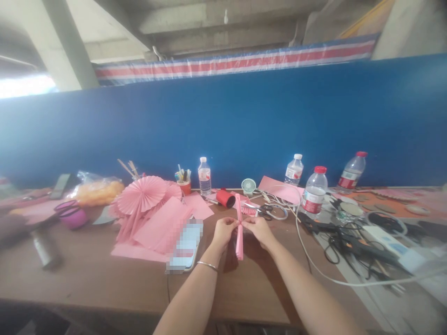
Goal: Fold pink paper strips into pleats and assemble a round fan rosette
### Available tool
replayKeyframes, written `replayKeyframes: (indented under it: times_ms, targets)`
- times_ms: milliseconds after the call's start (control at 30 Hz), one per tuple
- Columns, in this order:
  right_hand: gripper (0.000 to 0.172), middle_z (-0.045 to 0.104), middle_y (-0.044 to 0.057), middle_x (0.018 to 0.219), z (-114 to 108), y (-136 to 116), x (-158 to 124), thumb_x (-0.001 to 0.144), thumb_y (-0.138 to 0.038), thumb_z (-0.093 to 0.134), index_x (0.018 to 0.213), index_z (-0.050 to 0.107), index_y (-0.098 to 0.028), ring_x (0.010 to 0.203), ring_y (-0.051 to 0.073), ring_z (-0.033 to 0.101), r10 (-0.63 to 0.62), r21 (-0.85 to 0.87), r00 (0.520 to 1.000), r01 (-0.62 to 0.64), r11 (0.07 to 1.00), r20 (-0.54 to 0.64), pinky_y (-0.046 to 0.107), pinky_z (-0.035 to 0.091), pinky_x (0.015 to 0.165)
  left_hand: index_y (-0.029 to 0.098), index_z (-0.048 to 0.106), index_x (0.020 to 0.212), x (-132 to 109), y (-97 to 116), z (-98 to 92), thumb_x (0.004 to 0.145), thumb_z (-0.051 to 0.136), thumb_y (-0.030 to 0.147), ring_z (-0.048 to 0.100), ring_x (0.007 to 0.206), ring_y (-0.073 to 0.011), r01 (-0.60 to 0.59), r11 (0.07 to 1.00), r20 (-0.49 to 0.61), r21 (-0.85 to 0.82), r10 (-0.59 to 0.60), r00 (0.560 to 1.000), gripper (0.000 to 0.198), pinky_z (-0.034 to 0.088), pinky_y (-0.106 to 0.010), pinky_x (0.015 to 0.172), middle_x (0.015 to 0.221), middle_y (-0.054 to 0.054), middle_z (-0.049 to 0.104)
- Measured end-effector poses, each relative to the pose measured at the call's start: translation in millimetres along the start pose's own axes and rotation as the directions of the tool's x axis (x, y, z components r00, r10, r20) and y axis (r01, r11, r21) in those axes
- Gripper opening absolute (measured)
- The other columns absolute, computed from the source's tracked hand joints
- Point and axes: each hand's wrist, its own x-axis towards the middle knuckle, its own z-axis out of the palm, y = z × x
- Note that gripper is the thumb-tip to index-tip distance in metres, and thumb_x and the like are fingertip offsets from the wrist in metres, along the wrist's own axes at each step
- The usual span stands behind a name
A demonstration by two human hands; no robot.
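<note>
A narrow, pleated strip of pink paper (239,246) stands lengthwise away from me above the table. My left hand (225,230) pinches its middle from the left, and my right hand (257,229) pinches the same spot from the right; the fingertips meet there. Whether a thread or tie lies under the fingers I cannot tell. Just beyond the hands are a red spool-like cylinder (225,198) on its side, black-handled scissors (267,211) and a small pleated pink piece (249,211). A phone (185,244), its screen blurred, lies left of my left hand.
Pink paper fans (141,195) and pink sheets (162,225) pile up at left. A water bottle (204,177) and a red pen cup (184,187) stand at the back. White cable (314,265), red-capped bottles (314,197) and black tools (359,244) crowd the right. A blue partition (223,125) rises behind.
</note>
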Motion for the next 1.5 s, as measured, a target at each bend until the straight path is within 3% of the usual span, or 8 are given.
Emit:
replayKeyframes:
  times_ms: [200,433,700,867,1033,1233,1367,1500]
  targets:
    - [0.020,0.053,-0.001,0.048,0,4,1,0.059,-0.033,0.061,0.057,0.059,-0.013,0.046,0.010,0.043,0.045,0.108,0.997,-0.038,0.993,-0.060,0.022,0.030,0.046,0.011,0.060,0.071,3,-1,0.0,0.064,0.061,0.027,0.053,0.047,-0.0100,-0.048,0.997,0.099,0.063,0.041,0.994,0.018,0.043,-0.022,0.049,0.055,-0.002,0.059]
    - [0.020,0.049,-0.002,0.046,2,-2,-1,0.059,-0.033,0.060,0.058,0.057,-0.013,0.042,0.008,0.037,0.090,0.194,0.994,-0.075,0.978,-0.068,0.022,0.026,0.043,0.014,0.056,0.078,3,1,0.5,0.068,0.053,0.020,0.054,0.050,-0.0107,-0.076,0.993,0.097,0.095,0.067,0.993,0.013,0.042,-0.022,0.049,0.060,-0.002,0.060]
    - [0.017,0.051,-0.001,0.049,2,-8,-4,0.059,-0.031,0.059,0.057,0.056,-0.014,0.044,0.010,0.040,0.129,0.171,0.989,-0.117,0.978,-0.066,0.022,0.026,0.043,0.016,0.058,0.070,-1,-1,-3.5,0.073,0.040,0.018,0.051,0.060,-0.0116,-0.290,0.837,0.164,0.464,0.241,0.957,0.018,0.039,-0.023,0.060,0.062,0.000,0.056]
    - [0.017,0.050,-0.002,0.047,4,-6,-3,0.059,-0.030,0.058,0.056,0.055,-0.014,0.044,0.009,0.040,0.121,0.149,0.990,-0.110,0.983,-0.068,0.022,0.028,0.045,0.014,0.057,0.069,1,0,-1.8,0.076,0.036,0.022,0.050,0.064,-0.0130,-0.248,0.869,0.145,0.428,0.204,0.968,0.023,0.038,-0.024,0.062,0.067,-0.002,0.057]
    - [0.019,0.049,-0.003,0.047,3,1,0,0.060,-0.032,0.058,0.055,0.055,-0.014,0.044,0.008,0.038,0.100,0.084,0.993,-0.095,0.992,-0.063,0.021,0.026,0.044,0.013,0.059,0.075,4,-2,-0.9,0.068,0.050,0.029,0.051,0.065,-0.0140,-0.184,0.843,0.128,0.505,0.138,0.982,0.019,0.038,-0.024,0.062,0.068,-0.001,0.059]
    - [0.021,0.041,-0.005,0.042,3,5,2,0.062,-0.034,0.059,0.059,0.057,-0.013,0.038,0.006,0.029,0.097,0.064,0.995,-0.095,0.993,-0.032,0.020,0.019,0.039,0.012,0.060,0.065,6,-2,-3.1,0.065,0.055,0.029,0.046,0.054,-0.0108,-0.144,0.905,0.078,0.401,0.123,0.989,0.017,0.035,-0.021,0.053,0.056,0.001,0.054]
    - [0.024,0.032,-0.008,0.039,2,1,0,0.064,-0.038,0.057,0.067,0.057,-0.014,0.034,0.005,0.023,0.120,0.144,0.990,-0.130,0.981,0.075,0.020,0.014,0.037,0.013,0.055,0.060,4,0,-2.2,0.061,0.059,0.029,0.036,0.042,-0.0058,-0.053,0.977,0.041,0.206,0.046,0.998,0.016,0.026,-0.018,0.043,0.046,0.005,0.043]
    - [0.022,0.031,-0.009,0.040,-1,-3,-2,0.065,-0.037,0.057,0.068,0.056,-0.016,0.035,0.005,0.022,0.102,0.193,0.989,-0.122,0.974,0.111,0.019,0.014,0.037,0.014,0.049,0.061,2,1,0.3,0.062,0.060,0.031,0.028,0.038,-0.0030,0.047,0.999,0.079,-0.009,-0.046,0.996,0.020,0.018,-0.017,0.038,0.045,0.008,0.035]
